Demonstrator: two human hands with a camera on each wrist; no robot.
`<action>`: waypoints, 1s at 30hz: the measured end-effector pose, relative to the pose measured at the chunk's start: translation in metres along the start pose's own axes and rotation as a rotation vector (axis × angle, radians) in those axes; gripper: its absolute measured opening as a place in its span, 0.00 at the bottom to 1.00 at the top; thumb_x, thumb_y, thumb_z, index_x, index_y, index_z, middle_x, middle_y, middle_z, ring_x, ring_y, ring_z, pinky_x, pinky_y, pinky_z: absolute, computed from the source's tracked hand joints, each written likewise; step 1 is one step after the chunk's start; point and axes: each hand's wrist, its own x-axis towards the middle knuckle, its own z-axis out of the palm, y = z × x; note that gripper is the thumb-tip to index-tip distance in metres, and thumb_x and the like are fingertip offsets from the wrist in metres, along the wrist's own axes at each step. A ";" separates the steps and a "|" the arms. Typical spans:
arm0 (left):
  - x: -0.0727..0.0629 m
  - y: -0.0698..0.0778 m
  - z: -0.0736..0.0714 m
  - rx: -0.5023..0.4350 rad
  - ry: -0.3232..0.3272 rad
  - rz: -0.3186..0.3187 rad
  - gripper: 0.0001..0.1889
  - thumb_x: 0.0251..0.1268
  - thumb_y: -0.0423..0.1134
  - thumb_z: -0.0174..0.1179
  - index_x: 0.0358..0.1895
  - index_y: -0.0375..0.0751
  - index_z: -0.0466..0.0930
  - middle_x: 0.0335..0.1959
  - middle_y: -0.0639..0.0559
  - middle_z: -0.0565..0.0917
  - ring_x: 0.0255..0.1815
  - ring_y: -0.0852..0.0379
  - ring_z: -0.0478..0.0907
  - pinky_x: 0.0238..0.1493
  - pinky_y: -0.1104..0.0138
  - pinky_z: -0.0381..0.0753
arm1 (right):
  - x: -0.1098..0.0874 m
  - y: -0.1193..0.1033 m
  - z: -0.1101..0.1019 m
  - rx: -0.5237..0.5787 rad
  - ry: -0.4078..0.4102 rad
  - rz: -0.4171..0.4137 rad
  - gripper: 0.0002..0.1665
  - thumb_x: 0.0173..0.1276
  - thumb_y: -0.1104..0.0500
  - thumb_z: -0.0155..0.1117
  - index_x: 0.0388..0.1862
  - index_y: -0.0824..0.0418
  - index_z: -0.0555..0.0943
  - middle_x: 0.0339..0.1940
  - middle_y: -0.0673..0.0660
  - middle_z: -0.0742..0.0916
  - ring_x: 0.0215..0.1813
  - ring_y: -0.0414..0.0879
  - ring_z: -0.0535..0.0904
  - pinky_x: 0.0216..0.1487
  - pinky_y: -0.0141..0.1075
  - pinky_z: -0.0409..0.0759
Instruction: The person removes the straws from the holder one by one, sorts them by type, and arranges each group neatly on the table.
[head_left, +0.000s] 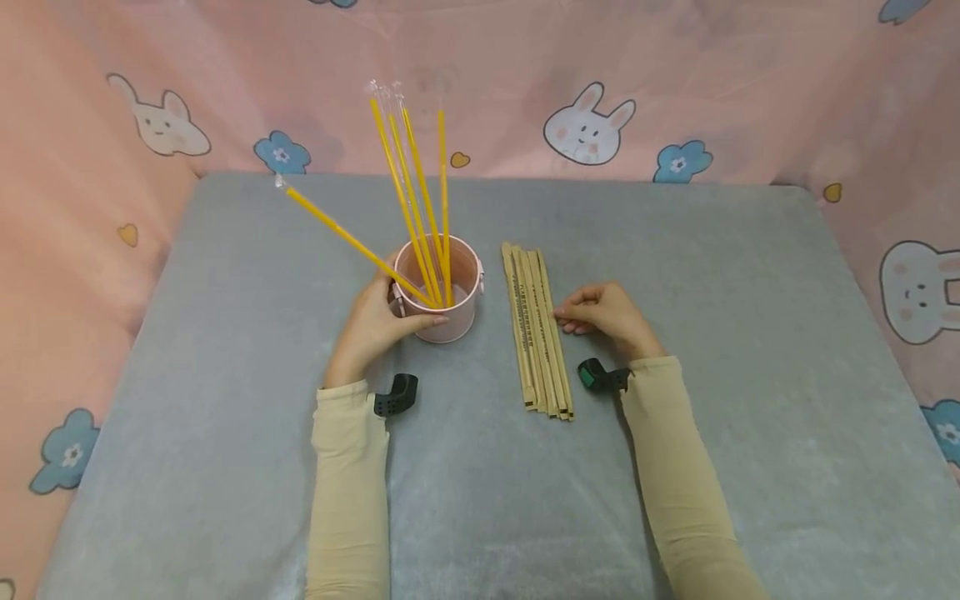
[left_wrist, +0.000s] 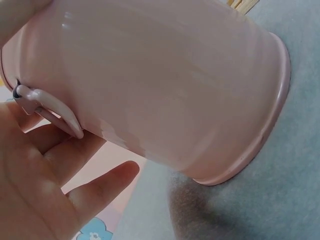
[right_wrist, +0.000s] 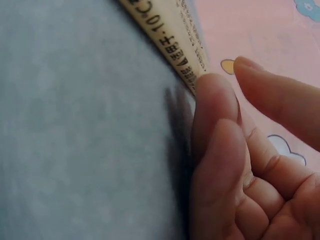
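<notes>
My left hand [head_left: 375, 321] grips a small pink metal bucket [head_left: 447, 327] on the table, its thumb across the front near the rim and its fingers around the left side. In the left wrist view the bucket's wall [left_wrist: 165, 85] and handle hinge [left_wrist: 47, 107] show close up. Several yellow straws [head_left: 408, 192] in clear wrappers stand in the bucket, one leaning far left. My right hand [head_left: 607, 315] has its fingertips at the right edge of a row of paper-wrapped straws [head_left: 538, 333]. In the right wrist view thumb and fingers stand apart beside a printed wrapper [right_wrist: 170, 35].
A grey cloth [head_left: 465, 500] covers the table. Behind and beside it hangs a pink curtain [head_left: 495, 83] with rabbits and blue flowers. A black wrist camera [head_left: 397, 394] sits at the left cuff, another wrist camera [head_left: 596, 375] at the right cuff.
</notes>
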 end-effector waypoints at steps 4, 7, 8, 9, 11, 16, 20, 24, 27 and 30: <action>0.002 -0.001 0.002 -0.009 -0.006 0.007 0.52 0.42 0.35 0.76 0.73 0.48 0.54 0.67 0.46 0.67 0.66 0.51 0.64 0.65 0.58 0.65 | -0.001 0.001 -0.002 0.011 0.003 -0.022 0.15 0.65 0.63 0.64 0.41 0.77 0.79 0.30 0.55 0.86 0.28 0.41 0.82 0.32 0.33 0.83; 0.004 -0.001 0.002 -0.022 -0.009 0.017 0.52 0.42 0.34 0.76 0.73 0.48 0.54 0.67 0.46 0.66 0.68 0.51 0.62 0.67 0.58 0.63 | -0.003 -0.001 -0.003 0.019 0.008 -0.042 0.16 0.65 0.62 0.64 0.42 0.77 0.78 0.31 0.54 0.86 0.30 0.41 0.82 0.34 0.33 0.83; 0.004 -0.001 0.002 -0.022 -0.010 0.017 0.52 0.42 0.34 0.76 0.73 0.48 0.54 0.67 0.45 0.66 0.67 0.51 0.63 0.67 0.58 0.63 | -0.003 -0.002 -0.004 0.025 0.009 -0.047 0.16 0.65 0.63 0.63 0.42 0.77 0.78 0.31 0.54 0.87 0.31 0.41 0.83 0.34 0.34 0.83; 0.004 -0.001 0.002 -0.025 -0.011 0.018 0.52 0.42 0.33 0.76 0.73 0.48 0.54 0.67 0.45 0.66 0.68 0.50 0.63 0.67 0.58 0.62 | -0.004 -0.004 -0.004 0.024 0.011 -0.052 0.16 0.66 0.62 0.63 0.43 0.77 0.78 0.31 0.54 0.87 0.31 0.41 0.83 0.35 0.34 0.83; 0.003 -0.001 0.002 -0.021 -0.007 0.014 0.51 0.42 0.34 0.76 0.73 0.46 0.55 0.67 0.45 0.66 0.67 0.51 0.63 0.67 0.58 0.63 | -0.005 -0.008 -0.003 0.020 0.019 -0.056 0.16 0.66 0.62 0.64 0.43 0.76 0.78 0.32 0.54 0.87 0.32 0.41 0.83 0.36 0.34 0.83; 0.001 0.000 0.000 0.006 0.009 0.011 0.49 0.42 0.37 0.76 0.71 0.44 0.57 0.65 0.45 0.68 0.66 0.52 0.64 0.65 0.60 0.64 | -0.010 -0.022 0.004 0.018 0.064 -0.075 0.17 0.65 0.60 0.65 0.44 0.73 0.79 0.36 0.59 0.87 0.36 0.44 0.83 0.41 0.37 0.83; 0.000 0.000 0.000 0.002 0.007 0.014 0.50 0.42 0.36 0.76 0.72 0.43 0.56 0.66 0.45 0.67 0.66 0.52 0.64 0.65 0.60 0.64 | -0.011 -0.038 0.012 0.026 0.092 -0.106 0.17 0.64 0.59 0.66 0.46 0.71 0.80 0.38 0.60 0.86 0.40 0.51 0.83 0.45 0.42 0.82; 0.000 0.000 -0.001 -0.015 0.006 0.010 0.50 0.43 0.35 0.76 0.72 0.45 0.56 0.66 0.46 0.67 0.65 0.51 0.65 0.65 0.59 0.65 | -0.007 -0.059 0.020 0.052 0.097 -0.165 0.17 0.63 0.60 0.67 0.46 0.72 0.80 0.37 0.58 0.87 0.41 0.57 0.82 0.48 0.47 0.80; 0.001 0.000 -0.001 -0.011 0.001 0.007 0.52 0.43 0.36 0.76 0.73 0.49 0.55 0.67 0.46 0.67 0.65 0.51 0.65 0.64 0.58 0.66 | -0.003 -0.073 0.026 0.057 0.093 -0.213 0.17 0.63 0.61 0.66 0.45 0.72 0.81 0.36 0.57 0.87 0.41 0.58 0.82 0.48 0.48 0.80; 0.001 0.000 -0.001 -0.004 -0.005 0.001 0.52 0.42 0.37 0.77 0.73 0.52 0.54 0.67 0.47 0.66 0.67 0.51 0.64 0.66 0.58 0.64 | 0.002 -0.084 0.033 0.071 0.082 -0.235 0.16 0.63 0.61 0.67 0.45 0.72 0.81 0.36 0.58 0.86 0.42 0.58 0.82 0.49 0.49 0.80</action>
